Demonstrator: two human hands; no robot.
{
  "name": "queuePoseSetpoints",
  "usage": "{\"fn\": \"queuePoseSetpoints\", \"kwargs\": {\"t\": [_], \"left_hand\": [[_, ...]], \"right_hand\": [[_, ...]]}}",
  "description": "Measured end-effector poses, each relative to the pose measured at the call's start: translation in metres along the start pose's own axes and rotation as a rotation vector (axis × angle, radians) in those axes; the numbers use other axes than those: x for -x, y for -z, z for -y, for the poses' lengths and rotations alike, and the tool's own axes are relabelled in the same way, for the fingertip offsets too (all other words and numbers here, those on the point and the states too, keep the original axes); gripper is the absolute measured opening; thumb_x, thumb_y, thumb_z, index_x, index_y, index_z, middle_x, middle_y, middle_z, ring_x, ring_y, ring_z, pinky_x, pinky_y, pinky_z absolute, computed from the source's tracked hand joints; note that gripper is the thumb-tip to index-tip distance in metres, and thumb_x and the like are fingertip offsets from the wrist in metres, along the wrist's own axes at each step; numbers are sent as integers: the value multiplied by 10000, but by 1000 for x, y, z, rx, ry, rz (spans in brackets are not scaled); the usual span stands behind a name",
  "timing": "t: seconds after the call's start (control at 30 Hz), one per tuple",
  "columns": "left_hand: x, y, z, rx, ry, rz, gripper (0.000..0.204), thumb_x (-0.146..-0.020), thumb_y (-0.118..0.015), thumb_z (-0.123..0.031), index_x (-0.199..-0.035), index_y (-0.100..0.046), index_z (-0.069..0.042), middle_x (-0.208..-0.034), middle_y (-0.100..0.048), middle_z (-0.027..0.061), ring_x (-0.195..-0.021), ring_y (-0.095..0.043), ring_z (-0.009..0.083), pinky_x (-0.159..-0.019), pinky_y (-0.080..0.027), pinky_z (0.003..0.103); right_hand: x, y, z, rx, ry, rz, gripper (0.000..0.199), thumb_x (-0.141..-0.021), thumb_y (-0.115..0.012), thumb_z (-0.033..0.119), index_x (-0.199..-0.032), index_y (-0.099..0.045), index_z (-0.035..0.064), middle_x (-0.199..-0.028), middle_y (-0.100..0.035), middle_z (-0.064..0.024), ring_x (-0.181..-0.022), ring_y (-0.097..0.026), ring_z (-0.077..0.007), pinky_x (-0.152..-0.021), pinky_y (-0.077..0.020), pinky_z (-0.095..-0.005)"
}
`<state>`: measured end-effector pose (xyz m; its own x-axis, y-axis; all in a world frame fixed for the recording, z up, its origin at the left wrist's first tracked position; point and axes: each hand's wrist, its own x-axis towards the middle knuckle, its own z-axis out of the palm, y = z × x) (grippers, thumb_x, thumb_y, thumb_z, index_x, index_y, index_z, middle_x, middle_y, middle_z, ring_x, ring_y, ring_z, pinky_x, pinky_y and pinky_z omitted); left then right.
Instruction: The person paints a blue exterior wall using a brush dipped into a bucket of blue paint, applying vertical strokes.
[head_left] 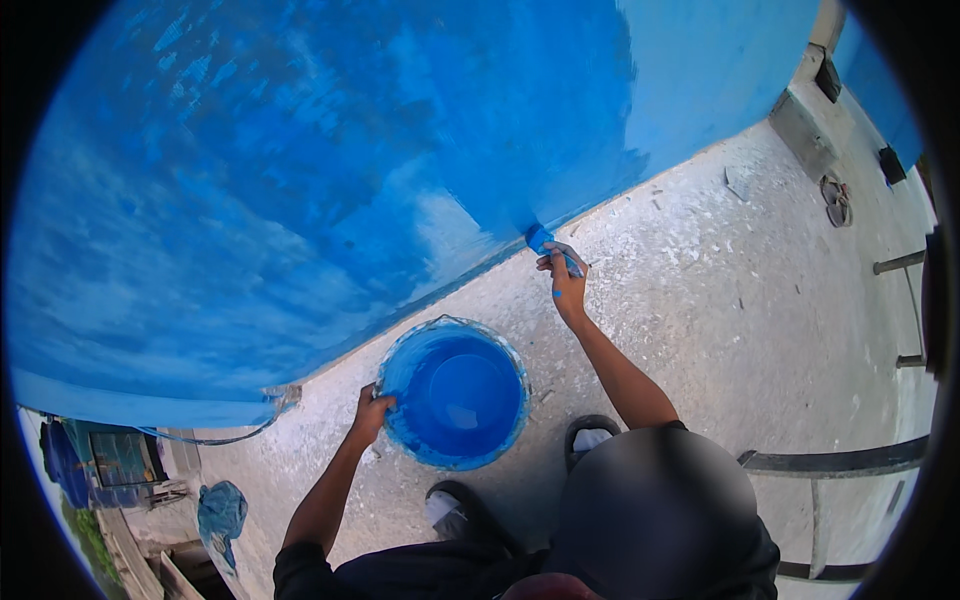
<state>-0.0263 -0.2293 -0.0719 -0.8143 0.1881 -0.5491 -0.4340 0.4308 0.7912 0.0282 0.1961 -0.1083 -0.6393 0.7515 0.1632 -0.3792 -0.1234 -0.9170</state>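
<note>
My right hand (568,275) is closed around a paintbrush (540,238) covered in blue paint. The bristles meet the lower part of the wall (330,160), close to where it joins the floor. Fresh darker blue lies over lighter blue there, with a pale patch left of the brush. My left hand (373,410) grips the left rim of a bucket (395,375), thumb over the inside edge. Blue paint (462,400) fills the bottom of that bucket, which is in front of my feet. A blue smear marks my right wrist.
The concrete floor (700,320) is strewn with pale flakes. Sandals (836,201) lie at the far right, near a concrete block (803,132). Dark metal bars (840,459) stand on the right. A crumpled blue cloth (222,510) and a cable (215,440) are at the left.
</note>
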Motion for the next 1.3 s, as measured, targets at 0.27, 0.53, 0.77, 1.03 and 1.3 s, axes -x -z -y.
{"fn": "queuePoseSetpoints", "kwargs": {"t": [0.27, 0.53, 0.77, 1.03, 1.3], "left_hand": [[-1, 0, 5, 6, 69, -29, 566, -750, -637, -83, -1252, -391, 3, -882, -585, 105, -762, -572, 203, -671, -488, 348], [-1, -3, 5, 75, 54, -28, 581, -743, -628, -73, -1263, -386, 24, -846, -586, 103, -753, -569, 200, -662, -476, 350], [-3, -4, 11, 66, 20, -35, 526, -746, -653, -121, -1200, -439, 38, -870, -600, 104, -764, -568, 202, -649, -475, 333], [-1, -7, 7, 91, 26, -42, 550, -750, -646, -136, -1222, -414, 26, -900, -607, 120, -792, -569, 221, -659, -478, 370], [4, -9, 3, 50, -7, -42, 509, -761, -635, -127, -1197, -436, 47, -903, -611, 127, -776, -573, 217, -678, -485, 353]], "right_hand": [[6, -8, -9, -121, -101, 69, 248, -958, -483, 147, -1028, -634, -37, -775, -645, -122, -693, -625, -158, -642, -539, -292], [-32, 23, -3, -236, 0, -282, 218, -948, -484, 109, -1028, -624, -37, -800, -641, -104, -674, -620, -154, -650, -535, -283], [-9, 11, -15, -272, -109, -242, 205, -950, -485, 106, -1020, -626, -26, -801, -634, -94, -683, -623, -150, -646, -543, -288], [19, 2, -31, -250, -198, -189, 190, -952, -490, 94, -1004, -632, -21, -790, -632, -90, -676, -624, -148, -621, -539, -280], [16, 12, -29, -274, -220, -210, 181, -935, -502, 112, -970, -629, -11, -801, -626, -87, -667, -618, -152, -610, -530, -278]]}}
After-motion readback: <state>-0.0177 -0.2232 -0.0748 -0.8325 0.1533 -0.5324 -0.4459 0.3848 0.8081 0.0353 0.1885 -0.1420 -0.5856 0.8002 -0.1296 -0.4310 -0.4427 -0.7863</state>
